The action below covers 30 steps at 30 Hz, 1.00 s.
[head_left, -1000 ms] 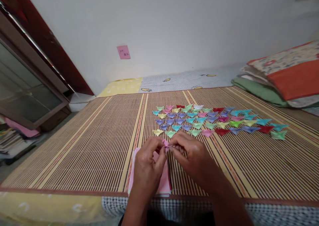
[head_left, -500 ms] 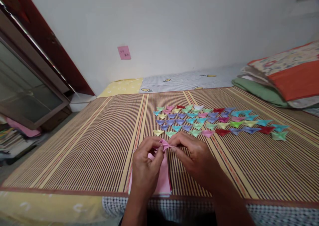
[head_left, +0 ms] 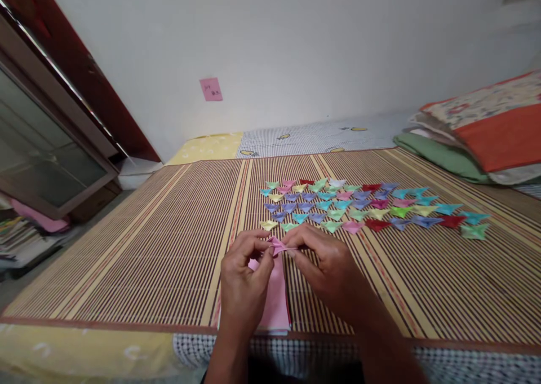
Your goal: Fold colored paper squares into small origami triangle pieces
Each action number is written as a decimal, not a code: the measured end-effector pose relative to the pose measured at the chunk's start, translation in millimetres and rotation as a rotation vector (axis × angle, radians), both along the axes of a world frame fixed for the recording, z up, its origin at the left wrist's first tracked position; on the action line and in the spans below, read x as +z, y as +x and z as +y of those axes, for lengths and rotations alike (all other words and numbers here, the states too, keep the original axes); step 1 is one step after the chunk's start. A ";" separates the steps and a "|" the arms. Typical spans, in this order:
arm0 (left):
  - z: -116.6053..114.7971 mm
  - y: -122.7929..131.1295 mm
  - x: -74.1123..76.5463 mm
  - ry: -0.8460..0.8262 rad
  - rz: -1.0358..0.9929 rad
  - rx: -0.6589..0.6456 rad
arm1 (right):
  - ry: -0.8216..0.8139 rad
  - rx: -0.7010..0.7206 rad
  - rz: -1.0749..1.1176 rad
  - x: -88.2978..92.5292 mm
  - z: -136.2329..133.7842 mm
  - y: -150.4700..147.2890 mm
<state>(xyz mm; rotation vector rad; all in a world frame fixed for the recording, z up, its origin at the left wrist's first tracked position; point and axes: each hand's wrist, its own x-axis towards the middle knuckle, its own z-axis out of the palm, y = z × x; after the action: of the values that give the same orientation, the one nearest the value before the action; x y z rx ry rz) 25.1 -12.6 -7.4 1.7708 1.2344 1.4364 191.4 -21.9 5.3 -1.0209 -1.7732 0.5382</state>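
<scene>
A small folded pink paper piece (head_left: 278, 245) is pinched between the fingertips of both hands, just above the mat. My left hand (head_left: 247, 277) grips its left side between thumb and fingers. On the opposite side, my right hand (head_left: 323, 263) is closed on the right end. Below them lies a stack of pink paper sheets (head_left: 275, 302), partly hidden by my left hand. Beyond the hands, several rows of small folded paper boats (head_left: 332, 226) in many colours spread over the striped mat.
The striped bamboo mat (head_left: 139, 248) covers a bed with a checked sheet (head_left: 308, 347) at its near edge. Folded bedding (head_left: 494, 136) is piled at the far right. A white wall with a pink note (head_left: 210, 89) stands behind; a glass-fronted cabinet (head_left: 46, 141) is at left.
My left hand has shifted slightly left and down, and my right hand a little left. Both keep hold of the pink paper, whose angle has changed slightly.
</scene>
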 end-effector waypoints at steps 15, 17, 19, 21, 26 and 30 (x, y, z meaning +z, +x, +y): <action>0.5 -3.2 0.7 -0.159 -0.070 -0.096 | -0.023 -0.033 0.008 -9.1 8.3 -2.5; -0.8 -9.9 4.0 -0.232 -0.111 -0.116 | -0.020 -0.052 0.008 -9.3 8.6 -0.9; -1.0 -19.3 7.3 -0.281 -0.110 -0.118 | -0.017 -0.066 0.010 -9.3 8.2 1.3; 0.1 -28.4 9.6 -0.258 -0.090 -0.113 | -0.015 -0.072 0.016 -9.0 7.4 3.4; 2.8 -35.2 10.5 -0.122 0.035 -0.165 | -0.023 -0.058 0.019 -6.7 5.6 4.3; 0.0 -27.5 9.6 -0.114 0.064 -0.151 | -0.017 -0.024 -0.021 -4.7 4.2 2.8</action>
<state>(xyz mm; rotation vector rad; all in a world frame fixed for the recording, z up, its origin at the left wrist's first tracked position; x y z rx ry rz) -2.4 -12.6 2.1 1.8030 1.1631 1.2098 194.2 -17.7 0.5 -1.0622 -1.7749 0.5302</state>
